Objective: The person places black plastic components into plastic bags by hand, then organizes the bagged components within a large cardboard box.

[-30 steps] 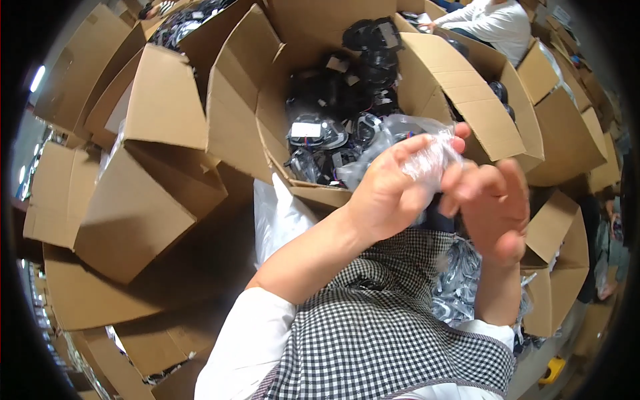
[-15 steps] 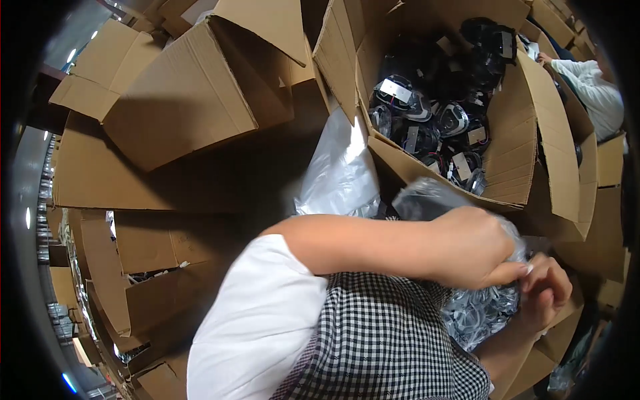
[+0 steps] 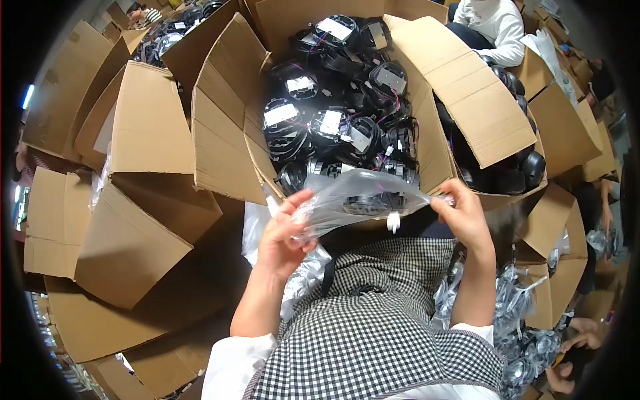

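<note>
Item: clear, thin plastic bag (image 3: 357,190), spread between 2 bare hands, just beyond the wearer's black-and-white checked cloth apron (image 3: 373,333) and over the near edge of a tall brown cardboard carton (image 3: 430,137)

Left hand (image 3: 281,237): partly open, fingers loosely curled, film lying against them; firmness of grip cannot be told

Right hand (image 3: 461,212): thumb and forefinger closed in a pinch on the bag's right end, other fingers folded

Associated: small white plastic connector (image 3: 394,221), hanging below the bag's near edge; dark parts show through the film, whether inside or behind it cannot be told

Handling, as judged: keep the right pinch narrow, settle the left fingers on a single layer, spread the film gently lest it tear, and keep the connector from snagging the edge

Carton contents: heap of rounded black plastic parts (image 3: 360,137) with thin coloured wires

Markings: white rectangular labels (image 3: 331,122) on several parts, at far, left and middle of the heap; print too small to read; no brand legible
</note>
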A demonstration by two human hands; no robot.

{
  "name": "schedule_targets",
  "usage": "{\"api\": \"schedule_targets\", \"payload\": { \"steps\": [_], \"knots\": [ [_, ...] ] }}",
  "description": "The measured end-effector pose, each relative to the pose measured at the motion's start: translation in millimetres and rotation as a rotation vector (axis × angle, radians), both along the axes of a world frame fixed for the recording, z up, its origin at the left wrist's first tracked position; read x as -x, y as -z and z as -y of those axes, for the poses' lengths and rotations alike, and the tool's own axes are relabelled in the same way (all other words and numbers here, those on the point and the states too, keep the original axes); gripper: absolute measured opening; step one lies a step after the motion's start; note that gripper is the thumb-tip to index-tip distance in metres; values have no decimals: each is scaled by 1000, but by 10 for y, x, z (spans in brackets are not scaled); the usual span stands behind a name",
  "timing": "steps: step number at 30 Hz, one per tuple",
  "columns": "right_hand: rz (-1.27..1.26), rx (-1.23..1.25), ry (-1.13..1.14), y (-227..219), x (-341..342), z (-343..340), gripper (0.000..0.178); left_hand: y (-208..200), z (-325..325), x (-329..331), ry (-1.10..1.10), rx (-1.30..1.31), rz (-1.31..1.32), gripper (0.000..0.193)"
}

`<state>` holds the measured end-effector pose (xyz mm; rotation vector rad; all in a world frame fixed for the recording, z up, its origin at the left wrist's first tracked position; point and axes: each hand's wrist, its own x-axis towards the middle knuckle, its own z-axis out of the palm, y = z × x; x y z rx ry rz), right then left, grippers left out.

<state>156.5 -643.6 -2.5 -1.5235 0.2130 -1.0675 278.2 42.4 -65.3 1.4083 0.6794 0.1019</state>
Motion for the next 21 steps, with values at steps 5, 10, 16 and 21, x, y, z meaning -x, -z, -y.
{"api": "schedule_targets", "payload": {
  "steps": [5, 10, 16, 21],
  "knots": [
    [-905, 151, 216, 1222, -477, 1031, 48, 240, 186, -147, 138, 616, 293, 31],
    [-1075, 719, 142, 1551, -916, 877, 54, 406, -41, 39, -9, 220, 405, 16],
    [-547, 879, -108, 400, -1315, -117, 49, 70, -271, 772, -431, -1184, 116, 25],
    [-39, 700, -747, -531, -1407, -2537, 26, -507, 447, 1474, -253, -150, 735, 12]
  ]
}}
